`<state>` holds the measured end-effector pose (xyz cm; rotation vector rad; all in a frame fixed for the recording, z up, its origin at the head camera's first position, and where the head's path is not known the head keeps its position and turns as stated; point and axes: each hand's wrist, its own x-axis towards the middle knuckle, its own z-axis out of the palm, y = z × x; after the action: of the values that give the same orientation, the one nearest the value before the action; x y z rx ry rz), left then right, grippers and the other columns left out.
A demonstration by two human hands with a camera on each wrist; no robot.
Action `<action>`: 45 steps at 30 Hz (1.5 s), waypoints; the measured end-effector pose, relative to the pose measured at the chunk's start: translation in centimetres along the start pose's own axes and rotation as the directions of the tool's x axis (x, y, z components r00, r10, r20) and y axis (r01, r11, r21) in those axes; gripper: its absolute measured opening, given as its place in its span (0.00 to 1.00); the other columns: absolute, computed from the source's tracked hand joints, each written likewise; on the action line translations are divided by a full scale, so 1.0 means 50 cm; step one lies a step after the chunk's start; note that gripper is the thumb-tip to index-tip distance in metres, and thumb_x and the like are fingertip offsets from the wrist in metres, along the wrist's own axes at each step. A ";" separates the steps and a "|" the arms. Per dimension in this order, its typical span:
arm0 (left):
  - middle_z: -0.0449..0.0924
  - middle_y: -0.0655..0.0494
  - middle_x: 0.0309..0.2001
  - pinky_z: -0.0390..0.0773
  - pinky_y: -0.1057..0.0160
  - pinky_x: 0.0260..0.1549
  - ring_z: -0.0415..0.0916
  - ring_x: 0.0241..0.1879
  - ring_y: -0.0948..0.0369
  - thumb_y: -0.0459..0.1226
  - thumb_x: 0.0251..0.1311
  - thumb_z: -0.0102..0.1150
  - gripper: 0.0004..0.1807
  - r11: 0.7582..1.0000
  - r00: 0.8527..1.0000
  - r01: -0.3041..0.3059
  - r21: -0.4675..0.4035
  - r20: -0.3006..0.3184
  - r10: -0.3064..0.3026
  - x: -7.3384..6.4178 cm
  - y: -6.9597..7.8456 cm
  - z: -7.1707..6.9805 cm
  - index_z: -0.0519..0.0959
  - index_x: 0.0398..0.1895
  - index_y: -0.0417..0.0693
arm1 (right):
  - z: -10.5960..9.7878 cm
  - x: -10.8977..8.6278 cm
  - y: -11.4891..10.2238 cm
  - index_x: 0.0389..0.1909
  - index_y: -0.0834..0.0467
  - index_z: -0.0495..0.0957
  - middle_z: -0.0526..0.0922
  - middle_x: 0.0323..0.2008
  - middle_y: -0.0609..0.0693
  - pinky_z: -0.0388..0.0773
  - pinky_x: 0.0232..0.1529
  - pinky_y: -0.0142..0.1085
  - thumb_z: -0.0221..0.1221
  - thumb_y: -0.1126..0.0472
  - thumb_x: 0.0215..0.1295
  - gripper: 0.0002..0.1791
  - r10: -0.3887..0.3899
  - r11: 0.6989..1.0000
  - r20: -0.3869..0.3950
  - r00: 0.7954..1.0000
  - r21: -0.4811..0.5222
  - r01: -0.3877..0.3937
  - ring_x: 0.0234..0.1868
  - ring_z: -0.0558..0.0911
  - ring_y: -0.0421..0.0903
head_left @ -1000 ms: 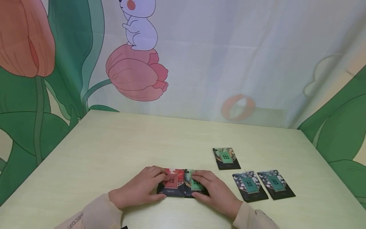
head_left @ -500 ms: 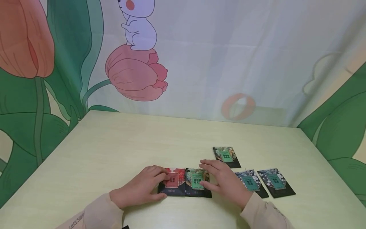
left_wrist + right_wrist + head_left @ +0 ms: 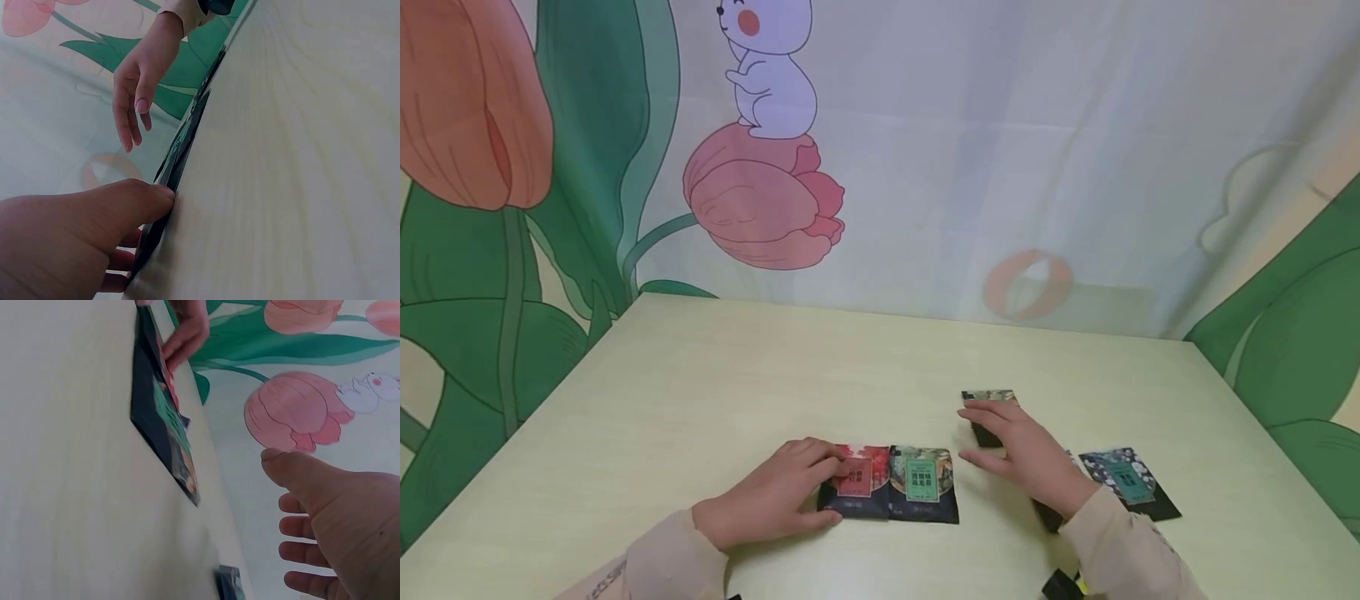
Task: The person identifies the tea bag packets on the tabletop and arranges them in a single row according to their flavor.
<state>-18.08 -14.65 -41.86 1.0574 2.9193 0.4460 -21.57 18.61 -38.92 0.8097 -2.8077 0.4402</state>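
A red-and-black sachet [image 3: 876, 473] and a green-labelled sachet [image 3: 922, 483] lie side by side on the table, their edges meeting. My left hand [image 3: 775, 493] rests on the red one, fingers on its left part and thumb by its lower left corner; the left wrist view shows the thumb [image 3: 153, 197] at the sachet's edge. My right hand [image 3: 1026, 454] hovers with relaxed, spread fingers over a second green sachet [image 3: 992, 396], hiding most of it. In the right wrist view nothing lies between the right thumb and fingers [image 3: 299, 553].
Right of my right hand lies a blue floral sachet [image 3: 1127, 482]; another, mostly covered by that hand, shows a dark corner [image 3: 1047, 515]. Behind the pale wooden table [image 3: 760, 367] hangs a printed curtain [image 3: 910, 167] with tulips and a white animal.
My right hand has let go of the front green sachet and moved right and away from me, over the back green sachet. My left hand stays on the red sachet.
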 end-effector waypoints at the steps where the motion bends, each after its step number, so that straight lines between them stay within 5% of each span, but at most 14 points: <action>1: 0.73 0.59 0.58 0.66 0.54 0.65 0.67 0.60 0.59 0.53 0.57 0.63 0.26 1.000 1.000 0.000 0.002 0.002 0.000 0.000 0.000 0.001 0.76 0.55 0.52 | 0.001 -0.001 0.007 0.61 0.55 0.74 0.73 0.63 0.54 0.75 0.59 0.51 0.64 0.48 0.60 0.30 0.016 1.000 -0.002 1.000 0.007 -0.016 0.63 0.73 0.56; 8: 0.72 0.59 0.59 0.66 0.54 0.65 0.67 0.61 0.59 0.53 0.56 0.63 0.25 1.000 1.000 -0.011 0.003 0.002 0.011 0.002 0.000 0.009 0.76 0.54 0.53 | 0.007 -0.011 0.053 0.61 0.60 0.74 0.71 0.63 0.59 0.74 0.58 0.55 0.64 0.51 0.60 0.30 0.082 0.996 -0.031 0.996 0.025 -0.081 0.64 0.70 0.60; 16: 0.72 0.59 0.60 0.67 0.53 0.65 0.67 0.61 0.59 0.53 0.55 0.64 0.25 1.000 1.000 -0.012 0.009 -0.019 0.012 0.003 -0.003 0.008 0.77 0.54 0.53 | 0.012 -0.006 0.087 0.65 0.62 0.69 0.66 0.67 0.62 0.70 0.61 0.58 0.62 0.50 0.62 0.33 0.145 0.989 0.053 0.988 0.033 -0.147 0.67 0.66 0.63; 35: 0.72 0.57 0.60 0.66 0.53 0.65 0.67 0.61 0.58 0.53 0.56 0.64 0.25 1.000 0.999 -0.031 0.005 -0.032 0.031 0.005 -0.001 0.004 0.76 0.54 0.52 | 0.018 -0.007 0.100 0.68 0.62 0.65 0.61 0.70 0.66 0.66 0.63 0.61 0.59 0.51 0.65 0.34 0.207 0.975 0.187 0.960 0.041 -0.218 0.69 0.62 0.67; 45: 0.72 0.58 0.60 0.66 0.53 0.65 0.67 0.61 0.58 0.52 0.56 0.64 0.25 0.999 0.998 -0.041 0.003 -0.050 0.041 0.003 -0.001 0.006 0.77 0.54 0.52 | 0.023 -0.005 0.097 0.67 0.62 0.66 0.64 0.68 0.66 0.67 0.62 0.60 0.60 0.51 0.64 0.33 0.198 0.979 0.196 0.961 0.012 -0.204 0.67 0.65 0.66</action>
<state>-18.17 -14.52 -42.14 1.1249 2.9465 0.4777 -24.12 22.29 -41.18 0.6043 -3.0876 0.4610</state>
